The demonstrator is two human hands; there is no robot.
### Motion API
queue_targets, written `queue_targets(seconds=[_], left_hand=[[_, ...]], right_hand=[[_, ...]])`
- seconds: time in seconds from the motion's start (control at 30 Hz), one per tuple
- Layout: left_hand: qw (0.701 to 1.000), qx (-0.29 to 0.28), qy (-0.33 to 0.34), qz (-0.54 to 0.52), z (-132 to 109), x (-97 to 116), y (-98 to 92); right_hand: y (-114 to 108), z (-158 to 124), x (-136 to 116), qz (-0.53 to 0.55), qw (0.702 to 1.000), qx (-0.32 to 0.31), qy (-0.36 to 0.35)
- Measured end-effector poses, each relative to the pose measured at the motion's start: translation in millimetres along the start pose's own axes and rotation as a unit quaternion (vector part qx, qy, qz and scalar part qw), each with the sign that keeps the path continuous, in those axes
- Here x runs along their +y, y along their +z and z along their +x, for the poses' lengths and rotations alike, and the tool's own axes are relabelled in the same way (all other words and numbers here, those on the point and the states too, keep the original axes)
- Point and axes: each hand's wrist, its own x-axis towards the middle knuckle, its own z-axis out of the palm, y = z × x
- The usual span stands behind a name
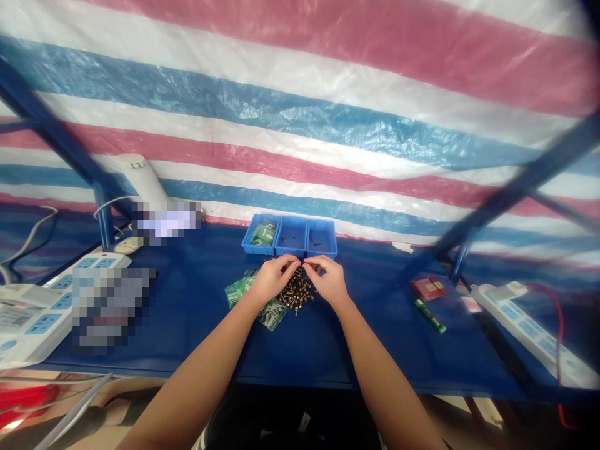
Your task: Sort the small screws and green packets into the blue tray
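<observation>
My left hand (275, 277) and my right hand (328, 279) meet over a heap of small brass-and-dark metal pieces (297, 294) on the blue table. Thumb and forefinger are pinched together on each hand, the tips nearly touching. Whatever sits between them is too small to make out. Green-printed clear bags (273, 314) of silvery screws lie under and beside my left hand. Just beyond my fingers stands a row of blue bins: the left bin (259, 250) holds green bags, the middle bin (291, 250) and the right bin (324, 250) a few tiny parts.
Power strips lie at the left (56, 312) and right (534, 331). A red box (428, 288) and a green packet (430, 316) rest on the right of the table (375, 350). Blue metal frame bars rise on both sides, with a striped sheet (300, 112) behind.
</observation>
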Motion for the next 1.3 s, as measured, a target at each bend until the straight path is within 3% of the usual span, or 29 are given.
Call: queue_targets(seconds=[1.3], left_hand=[[1.000, 0.003, 0.019, -0.004, -0.3, -1.5, -0.4]], right_hand=[[2.5, -2.0, 3.6, -0.010, 1.000, -0.019, -0.015]])
